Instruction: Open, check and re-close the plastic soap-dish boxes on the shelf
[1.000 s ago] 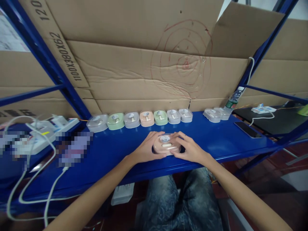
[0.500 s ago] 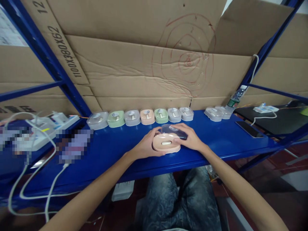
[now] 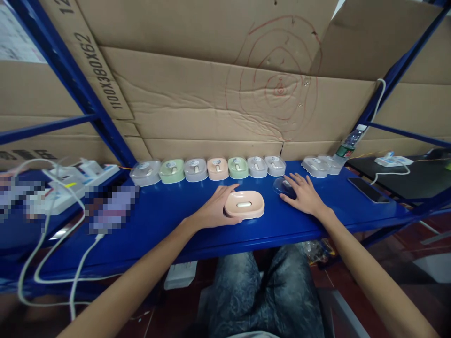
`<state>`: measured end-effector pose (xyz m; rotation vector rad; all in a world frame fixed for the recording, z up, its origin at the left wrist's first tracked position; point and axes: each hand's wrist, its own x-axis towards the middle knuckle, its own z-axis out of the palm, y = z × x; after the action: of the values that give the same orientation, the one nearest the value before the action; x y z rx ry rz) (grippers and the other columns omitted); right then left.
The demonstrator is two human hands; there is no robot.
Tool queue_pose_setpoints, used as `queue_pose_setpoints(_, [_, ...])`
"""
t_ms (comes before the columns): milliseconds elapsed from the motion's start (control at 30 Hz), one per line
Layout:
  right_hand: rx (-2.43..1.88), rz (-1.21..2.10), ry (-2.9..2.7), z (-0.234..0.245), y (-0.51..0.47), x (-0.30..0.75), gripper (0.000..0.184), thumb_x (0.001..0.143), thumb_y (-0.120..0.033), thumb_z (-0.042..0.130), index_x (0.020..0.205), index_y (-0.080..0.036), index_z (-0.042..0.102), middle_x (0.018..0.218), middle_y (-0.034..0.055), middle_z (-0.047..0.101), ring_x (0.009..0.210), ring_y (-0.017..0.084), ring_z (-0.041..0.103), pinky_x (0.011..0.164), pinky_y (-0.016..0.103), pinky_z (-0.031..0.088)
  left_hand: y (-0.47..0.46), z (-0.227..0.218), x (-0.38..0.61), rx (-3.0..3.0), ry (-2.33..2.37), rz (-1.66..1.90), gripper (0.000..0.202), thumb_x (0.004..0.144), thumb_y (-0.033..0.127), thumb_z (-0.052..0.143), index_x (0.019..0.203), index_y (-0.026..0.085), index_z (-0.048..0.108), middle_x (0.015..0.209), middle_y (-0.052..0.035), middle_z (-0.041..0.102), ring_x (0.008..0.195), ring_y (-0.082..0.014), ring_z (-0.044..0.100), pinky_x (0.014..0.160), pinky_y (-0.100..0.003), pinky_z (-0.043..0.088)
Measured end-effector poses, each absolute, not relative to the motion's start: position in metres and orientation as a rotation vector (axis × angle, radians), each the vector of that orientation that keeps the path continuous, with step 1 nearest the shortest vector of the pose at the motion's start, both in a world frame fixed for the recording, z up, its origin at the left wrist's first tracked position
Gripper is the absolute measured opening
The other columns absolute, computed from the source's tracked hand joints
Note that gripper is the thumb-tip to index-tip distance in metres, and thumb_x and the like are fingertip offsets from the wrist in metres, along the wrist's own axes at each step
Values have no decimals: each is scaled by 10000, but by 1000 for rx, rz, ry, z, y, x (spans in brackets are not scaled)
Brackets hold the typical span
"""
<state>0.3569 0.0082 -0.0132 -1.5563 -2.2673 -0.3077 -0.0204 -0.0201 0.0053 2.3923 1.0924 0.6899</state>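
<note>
On the blue shelf in front of me lies a peach oval box [image 3: 252, 202], like a soap box, with its top uncovered and a small white piece [image 3: 243, 204] in the middle. My left hand [image 3: 216, 206] grips the box around its left side, thumb at the near edge and fingers at the far edge. To the right, a clear plastic lid [image 3: 281, 186] rests on the shelf. Fingers spread, my right hand [image 3: 303, 193] is over the lid's right side; whether the fingertips touch it I cannot tell.
Several lidded boxes in grey, green and peach, such as a green box [image 3: 238, 168], line the back. Two clear-lidded boxes [image 3: 315, 166], a water bottle [image 3: 348, 143] and a phone [image 3: 368, 190] are at right. A power strip [image 3: 84, 183] and white cables lie left.
My right hand has moved right, taking the clear lid off the peach box, and has set it down on the shelf with fingers spread. My left hand stays on the box.
</note>
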Motion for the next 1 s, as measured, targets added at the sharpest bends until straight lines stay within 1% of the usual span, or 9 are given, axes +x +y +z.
queue_pose_setpoints(67, [-1394, -216, -2273, -6, 2, 334, 770, 988, -626, 599, 1604, -185, 461, 1652, 211, 461, 1566, 417, 384, 1291, 688, 246, -20, 4, -21, 2403, 1099, 677, 1091, 749, 499, 875, 1656, 269, 315, 1613, -139, 460, 1473, -407, 429, 1223, -593, 383])
queue_pose_setpoints(133, [-1185, -24, -2327, 0, -5, 307, 804, 988, -625, 621, 1642, -215, 395, 1683, 182, 421, 1564, 365, 404, 1290, 609, 327, -20, 3, -21, 2403, 1105, 665, 1101, 748, 497, 877, 1660, 253, 310, 1615, -147, 452, 1482, -404, 419, 1228, -581, 382])
queue_pose_setpoints(233, [-915, 209, -2457, 2, -11, 267, 961, 910, -664, 728, 1682, -272, 310, 1683, 154, 424, 1546, 364, 424, 1249, 584, 413, -19, 0, -22, 2388, 1116, 674, 1118, 745, 501, 876, 1667, 240, 301, 1603, -159, 458, 1467, -407, 427, 1223, -587, 384])
queue_pose_setpoints(300, [-819, 255, -2513, 0, -9, 249, 982, 871, -672, 774, 1665, -279, 350, 1615, 160, 499, 1486, 379, 487, 1210, 591, 453, -18, -2, -23, 2371, 1123, 686, 1133, 742, 513, 875, 1675, 249, 289, 1577, -161, 480, 1447, -414, 444, 1209, -603, 391])
queue_pose_setpoints(400, [-767, 289, -2532, -5, -4, 236, 883, 877, -663, 778, 1604, -274, 462, 1463, 150, 595, 1374, 357, 564, 1155, 560, 503, -17, -5, -25, 2333, 1141, 688, 1155, 737, 541, 877, 1681, 247, 280, 1566, -174, 483, 1453, -426, 439, 1202, -619, 387])
queue_pose_setpoints(533, [-750, 396, -2462, -9, 2, 237, 834, 852, -641, 818, 1564, -314, 532, 1407, 122, 606, 1341, 335, 578, 1132, 534, 518, -15, -8, -26, 2278, 1151, 688, 1224, 715, 588, 895, 1692, 248, 241, 1575, -190, 458, 1483, -434, 415, 1203, -617, 383])
queue_pose_setpoints(700, [-711, 493, -2375, -13, 5, 239, 793, 822, -605, 865, 1522, -356, 588, 1378, 90, 649, 1320, 321, 601, 1127, 535, 513, -14, -8, -25, 2251, 1158, 685, 1302, 695, 553, 921, 1709, 259, 158, 1493, -178, 524, 1460, -420, 454, 1208, -614, 380])
queue_pose_setpoints(867, [-806, 682, -2112, -13, 9, 241, 623, 860, -601, 822, 1392, -301, 701, 1347, 89, 702, 1276, 308, 657, 1151, 510, 495, -15, -6, -25, 2204, 1182, 708, 1336, 663, 568, 940, 1702, 285, 151, 1615, -184, 406, 1529, -443, 373, 1238, -612, 341])
queue_pose_setpoints(1000, [-867, 918, -1839, -11, 12, 244, 571, 908, -670, 728, 1296, -252, 751, 1325, 89, 751, 1274, 337, 677, 1152, 523, 495, -15, -3, -24, 2222, 1160, 712, 1374, 662, 559, 948, 1710, 266, 108, 1472, -147, 553, 1450, -418, 450, 1233, -614, 334])
